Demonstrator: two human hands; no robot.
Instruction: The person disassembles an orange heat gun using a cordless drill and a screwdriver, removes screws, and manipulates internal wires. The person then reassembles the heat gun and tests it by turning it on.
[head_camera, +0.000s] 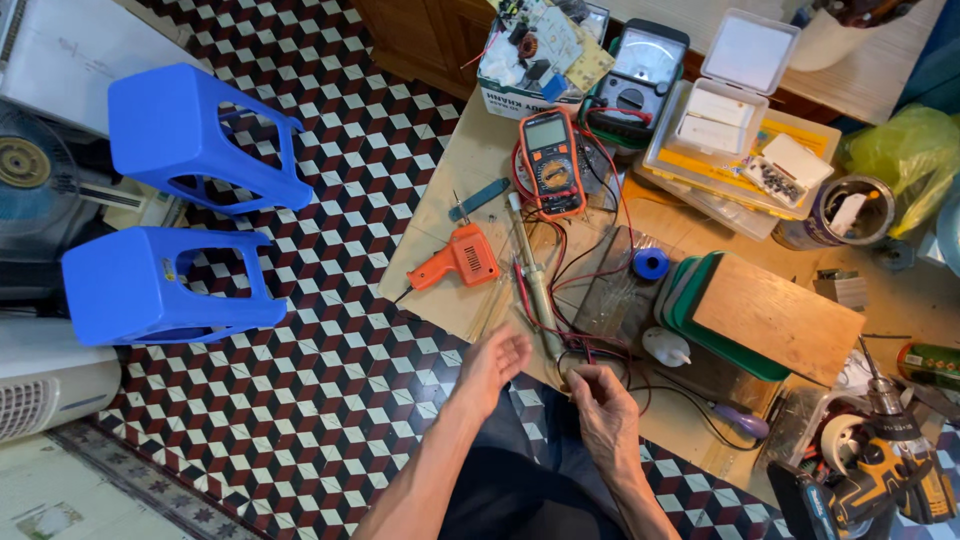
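Your right hand (600, 405) pinches sth small at the counter (470, 180) edge, near the wires (575, 345); left hand (492, 365) hangs open beside, free to assist.

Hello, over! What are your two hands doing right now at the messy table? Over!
Left hand open, holding nothing, at table edge. Right hand pinching something small among red and black wires; can't tell what. Soldering iron lies just ahead.
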